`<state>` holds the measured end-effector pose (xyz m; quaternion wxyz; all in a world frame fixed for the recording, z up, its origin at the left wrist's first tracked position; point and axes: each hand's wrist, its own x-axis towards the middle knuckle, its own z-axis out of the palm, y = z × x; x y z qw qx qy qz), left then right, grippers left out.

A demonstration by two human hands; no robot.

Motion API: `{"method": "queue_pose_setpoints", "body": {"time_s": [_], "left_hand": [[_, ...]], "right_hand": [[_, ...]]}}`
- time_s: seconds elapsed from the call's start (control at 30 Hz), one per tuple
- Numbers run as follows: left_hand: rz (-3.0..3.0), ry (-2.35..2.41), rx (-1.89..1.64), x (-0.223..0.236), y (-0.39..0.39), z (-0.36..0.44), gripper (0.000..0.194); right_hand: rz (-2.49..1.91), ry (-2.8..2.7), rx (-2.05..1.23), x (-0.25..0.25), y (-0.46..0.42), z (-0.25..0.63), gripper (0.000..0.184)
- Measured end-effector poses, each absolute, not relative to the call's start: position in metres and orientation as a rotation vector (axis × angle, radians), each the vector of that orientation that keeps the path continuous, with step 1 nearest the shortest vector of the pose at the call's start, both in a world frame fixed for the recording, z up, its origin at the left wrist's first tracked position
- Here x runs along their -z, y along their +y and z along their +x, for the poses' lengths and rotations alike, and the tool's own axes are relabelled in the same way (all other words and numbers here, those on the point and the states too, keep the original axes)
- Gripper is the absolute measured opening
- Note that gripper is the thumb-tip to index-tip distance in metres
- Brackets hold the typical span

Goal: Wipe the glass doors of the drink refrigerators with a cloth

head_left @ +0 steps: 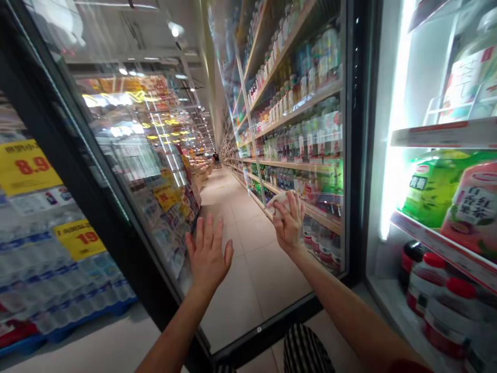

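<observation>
A glass door point(240, 269) with a black frame stands swung out before me. My right hand point(289, 220) presses a crumpled white cloth point(280, 202) against its pane, fingers bent over the cloth. To the left, my left hand point(207, 254) is spread with fingers stretched out, at or close to the glass; whether it touches cannot be told. Nothing is in the left hand. Bottles on shelves show in the glass above and to the right of my right hand, partly as reflections.
On the right, a lit cooler holds green bottles point(430, 186) on a shelf and red-capped bottles point(435, 272) lower down. Yellow price signs point(29, 166) and packs of bottled water point(70, 277) stand left of the black door frame point(93, 202). My striped clothing point(305, 349) is close below the door.
</observation>
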<state>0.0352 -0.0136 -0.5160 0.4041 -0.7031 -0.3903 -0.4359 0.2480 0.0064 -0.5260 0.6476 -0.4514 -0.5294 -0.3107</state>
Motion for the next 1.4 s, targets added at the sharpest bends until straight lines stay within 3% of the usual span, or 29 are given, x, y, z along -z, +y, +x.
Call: {"method": "queue_pose_setpoints", "body": {"time_s": [0.13, 0.3, 0.47, 0.77, 1.0, 1.23, 1.4], "left_hand": [[-1.784, -0.978, 1.128, 0.516, -0.013, 0.036, 0.069], [-1.817, -0.981, 1.141, 0.515, -0.016, 0.035, 0.068], [-1.826, -1.017, 1.086, 0.513, -0.020, 0.036, 0.065], [-1.801, -1.016, 1.080, 0.514, -0.018, 0.035, 0.063], [-1.813, -1.011, 1.102, 0.514, -0.021, 0.037, 0.065], [-1.816, -1.021, 1.089, 0.514, -0.020, 0.035, 0.062], [-1.835, -1.025, 1.099, 0.514, -0.022, 0.035, 0.061]], "right_hand": [[-1.015, -1.025, 0.701, 0.507, 0.018, 0.240, 0.023], [-1.087, -1.174, 0.851, 0.528, 0.026, 0.277, 0.041], [-1.238, -0.742, 0.689, 0.550, 0.033, 0.339, 0.051], [-1.044, -1.397, 0.929, 0.561, 0.015, 0.251, 0.057], [-1.190, -0.857, 0.775, 0.553, 0.027, 0.301, 0.055], [-1.051, -1.423, 0.854, 0.580, 0.005, 0.236, 0.059], [-1.192, -1.052, 0.779, 0.579, 0.013, 0.275, 0.056]]}}
